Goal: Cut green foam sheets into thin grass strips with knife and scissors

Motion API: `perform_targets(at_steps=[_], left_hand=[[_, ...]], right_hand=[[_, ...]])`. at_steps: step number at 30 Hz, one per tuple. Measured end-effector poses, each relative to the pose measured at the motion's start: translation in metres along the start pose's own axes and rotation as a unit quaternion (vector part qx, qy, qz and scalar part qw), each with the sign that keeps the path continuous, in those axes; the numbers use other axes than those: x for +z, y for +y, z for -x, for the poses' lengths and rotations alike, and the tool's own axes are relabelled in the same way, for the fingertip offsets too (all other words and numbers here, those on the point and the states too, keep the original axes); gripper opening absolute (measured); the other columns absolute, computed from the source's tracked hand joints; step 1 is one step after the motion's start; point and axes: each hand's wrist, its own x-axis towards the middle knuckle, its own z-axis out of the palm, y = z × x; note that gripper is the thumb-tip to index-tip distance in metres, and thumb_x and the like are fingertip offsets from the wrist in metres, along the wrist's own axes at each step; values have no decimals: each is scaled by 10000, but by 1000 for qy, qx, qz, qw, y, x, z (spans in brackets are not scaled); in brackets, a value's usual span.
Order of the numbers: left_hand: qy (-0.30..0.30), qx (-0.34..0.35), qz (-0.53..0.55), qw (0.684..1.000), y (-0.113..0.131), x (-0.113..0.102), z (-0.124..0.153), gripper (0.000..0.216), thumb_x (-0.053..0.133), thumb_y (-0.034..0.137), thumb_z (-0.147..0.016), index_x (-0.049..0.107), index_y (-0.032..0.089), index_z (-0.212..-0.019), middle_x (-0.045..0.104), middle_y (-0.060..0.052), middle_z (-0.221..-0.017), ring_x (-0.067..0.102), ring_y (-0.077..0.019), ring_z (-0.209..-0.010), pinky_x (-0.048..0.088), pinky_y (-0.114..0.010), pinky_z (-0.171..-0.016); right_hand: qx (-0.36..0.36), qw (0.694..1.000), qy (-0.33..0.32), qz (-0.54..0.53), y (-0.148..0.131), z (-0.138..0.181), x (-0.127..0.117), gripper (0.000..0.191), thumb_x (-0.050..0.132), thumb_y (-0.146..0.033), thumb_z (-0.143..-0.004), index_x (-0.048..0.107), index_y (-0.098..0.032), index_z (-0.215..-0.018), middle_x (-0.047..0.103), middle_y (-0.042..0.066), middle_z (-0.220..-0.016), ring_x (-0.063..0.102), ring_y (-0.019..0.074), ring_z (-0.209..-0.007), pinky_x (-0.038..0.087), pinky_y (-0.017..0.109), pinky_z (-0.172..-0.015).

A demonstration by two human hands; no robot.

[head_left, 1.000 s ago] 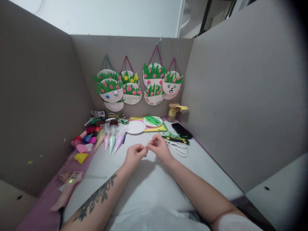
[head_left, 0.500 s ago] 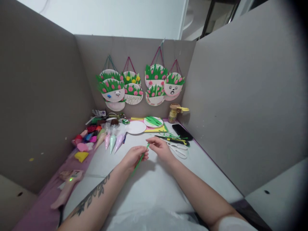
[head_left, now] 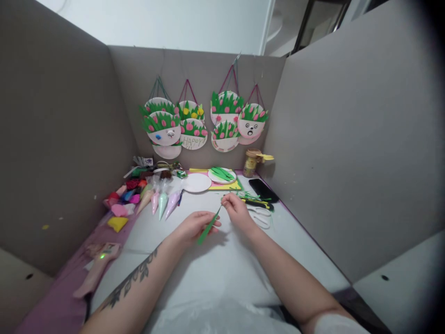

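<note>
A narrow green paper strip [head_left: 207, 230], pointed at its upper end, is held above the white tabletop. My left hand [head_left: 199, 226] pinches it along its length, the wider end hanging below the fingers. My right hand [head_left: 235, 211] is closed at the strip's thin tip, fingers pressed together. White-handled scissors [head_left: 260, 218] lie just right of my right hand, partly hidden by it. Behind them are a black and yellow cutter [head_left: 259, 204] and green paper scraps [head_left: 243, 195]. Farther back, a white paper plate [head_left: 221, 175] carries several green paper strips.
A plain white plate [head_left: 197, 183] lies left of the strips. Filled piping bags [head_left: 162, 206] and colourful clay packs [head_left: 120, 210] line the left side, with a pink device [head_left: 99, 271] nearer. A black phone [head_left: 263, 190] and a jar [head_left: 251, 164] stand right. Decorated plates [head_left: 163, 127] hang behind.
My right hand has moved slightly right and closed on the strip's tip. The strip has turned, showing its flat, wider face, while my left hand has shifted a little right.
</note>
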Motion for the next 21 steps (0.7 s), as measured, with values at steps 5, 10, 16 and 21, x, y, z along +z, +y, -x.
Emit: perform_targets(at_steps=[5, 10, 16, 21], left_hand=[[109, 164, -245, 949, -5, -9, -7, 365, 686, 353, -724, 633, 171, -1036, 705, -82, -978, 638, -173, -798, 468, -274, -706], [215, 340, -383, 832, -7, -15, -6, 181, 606, 215, -757, 637, 210, -936, 661, -47, -1014, 589, -155, -796, 458, -270, -724], [241, 358, -368, 823, 0, -19, -1, 68, 599, 250, -797, 653, 218, -771, 664, -38, -811, 563, -157, -713, 439, -258, -693], [210, 382, -345, 831, 3, -14, 2, 86, 619, 252, -792, 662, 235, -720, 675, -63, -854, 596, -207, -880, 446, -317, -860]], right_hand=[[47, 994, 75, 58, 12, -2, -1, 116, 454, -246, -828, 525, -207, -746, 569, 28, -721, 543, 188, -720, 425, 313, -688], [174, 981, 61, -56, 25, -5, 4, 135, 499, -328, -783, 526, -204, -736, 579, -3, -645, 568, 164, -617, 455, 283, -611], [95, 995, 25, -9, 23, -3, 2, 140, 528, -305, -798, 615, -195, -794, 668, 55, -783, 605, 210, -769, 484, 349, -710], [-80, 989, -38, 115, 14, 1, -1, 200, 634, -240, -807, 698, -245, -996, 707, 72, -976, 573, 247, -983, 405, 438, -923]])
